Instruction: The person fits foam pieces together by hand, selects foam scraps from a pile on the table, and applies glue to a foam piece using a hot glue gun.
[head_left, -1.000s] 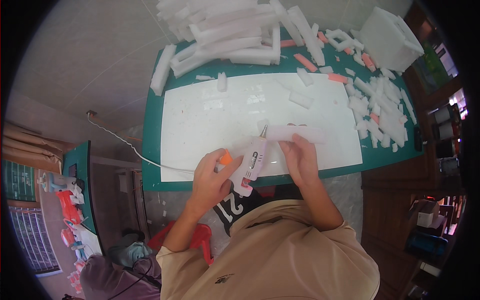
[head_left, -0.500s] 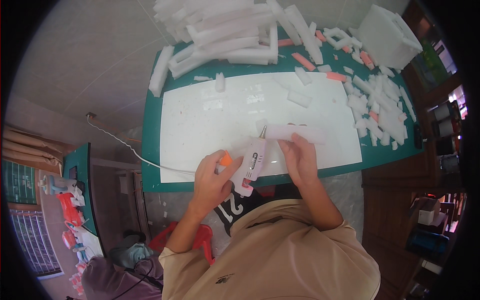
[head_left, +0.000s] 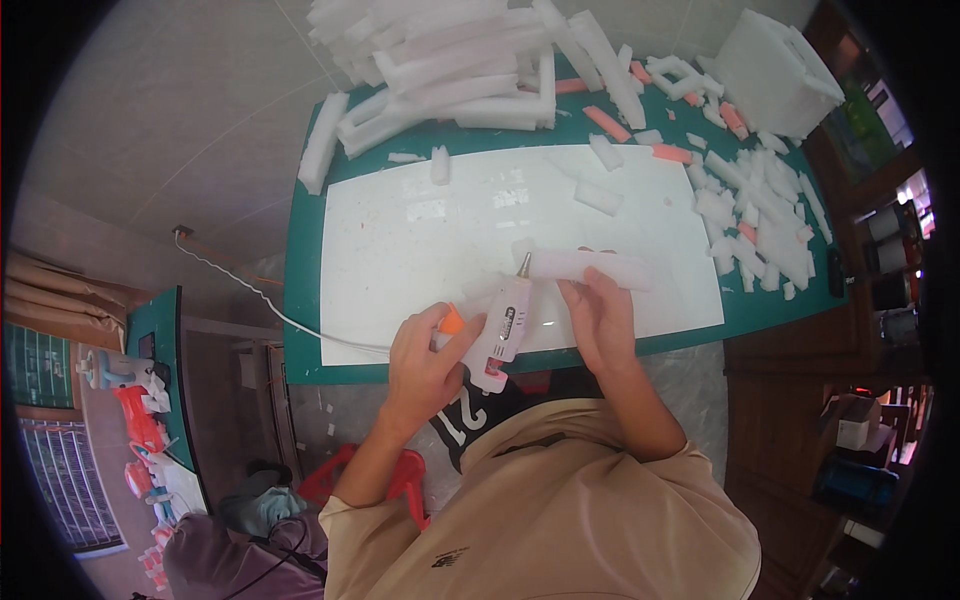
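My left hand (head_left: 428, 358) is closed round the handle of a pale pink hot glue gun (head_left: 505, 330) with an orange trigger. The gun's metal nozzle points away from me and meets the left end of a white foam strip (head_left: 570, 264). That strip lies level in my right hand (head_left: 603, 315), thumb on the near side and fingertips showing past its far edge. A small foam block (head_left: 522, 246) is just beyond the nozzle tip. Whether glue is coming out is too small to tell.
Below my hands lies a white board (head_left: 400, 235) on a green table (head_left: 305, 300). Foam frames (head_left: 450, 75) are stacked at the back, a foam box (head_left: 780, 75) stands back right, and foam scraps (head_left: 760, 215) cover the right side. A white cord (head_left: 265, 298) runs off left.
Hardly anything differs. The glue gun's nozzle and the left end of the foam strip have shifted very slightly left; both hands keep their grip.
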